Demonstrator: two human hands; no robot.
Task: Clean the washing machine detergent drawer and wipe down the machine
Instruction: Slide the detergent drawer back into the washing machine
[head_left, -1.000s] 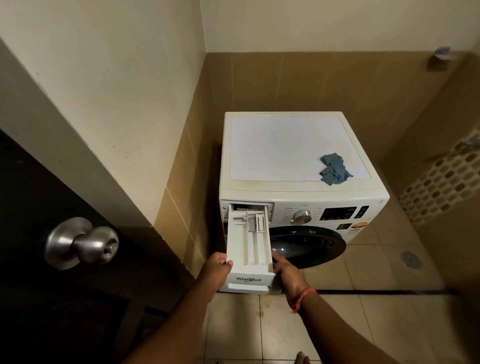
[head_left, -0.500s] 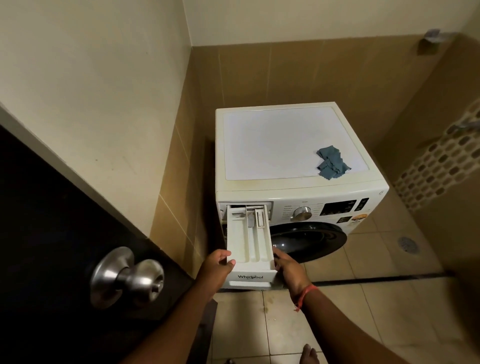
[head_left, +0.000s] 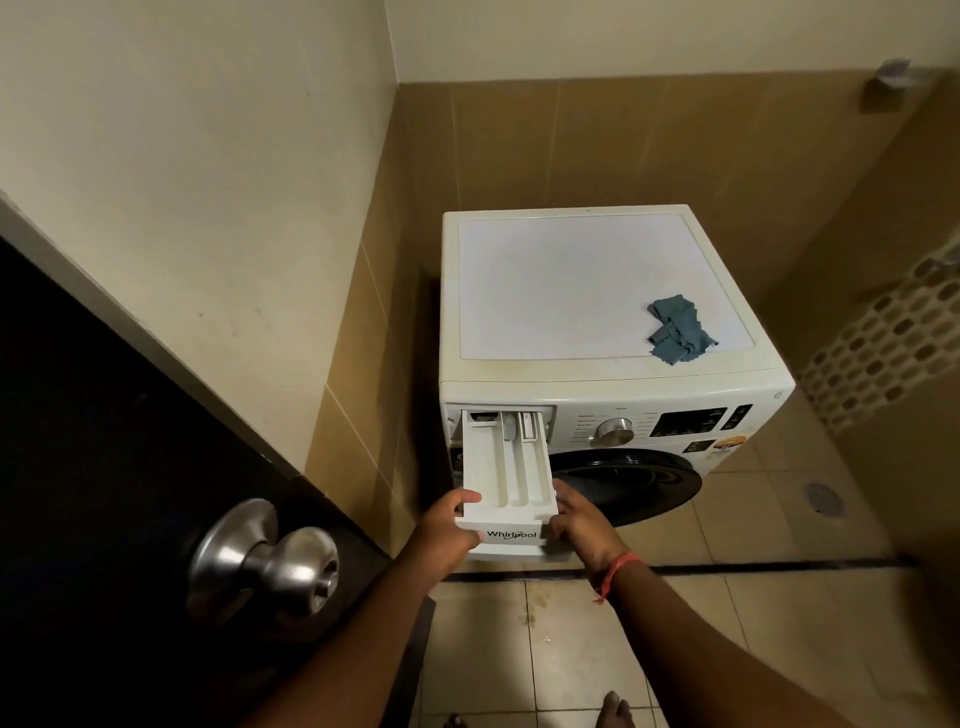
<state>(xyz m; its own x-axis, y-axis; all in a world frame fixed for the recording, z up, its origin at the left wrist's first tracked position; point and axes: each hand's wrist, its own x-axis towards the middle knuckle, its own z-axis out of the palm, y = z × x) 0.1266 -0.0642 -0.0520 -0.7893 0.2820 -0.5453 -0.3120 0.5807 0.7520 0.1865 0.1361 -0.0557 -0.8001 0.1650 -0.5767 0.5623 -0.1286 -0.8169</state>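
Drawer: the detergent drawer (head_left: 506, 470) sits at the near left of the washing machine (head_left: 597, 374), pulled far out of its slot, its rear end only just inside the opening and its front panel toward the person.
Change: set against the views of a moment ago, the drawer looks no further out and both hands are where they were; mainly the camera has swung, so the door knob looms larger at the near left.
Left hand: the left hand (head_left: 449, 530) grasps the drawer's near left corner, thumb hooked over the top edge, fingers under.
Right hand: the right hand (head_left: 579, 519) holds the near right corner, fingers curled round its side; a red band (head_left: 615, 569) circles the wrist.
Meaning: the drawer seems at the end of its travel; freeing it probably needs a lift or a catch pressed, though no catch can be made out.
Progress: early, as neither drawer nor machine shows any wiping yet.
Cloth: a blue-grey cloth (head_left: 678, 335) lies crumpled on the right of the machine's top, well apart from both hands.
Surroundings: a dark door with a metal door knob (head_left: 270, 558) at the near left; tiled floor (head_left: 571, 649) below.
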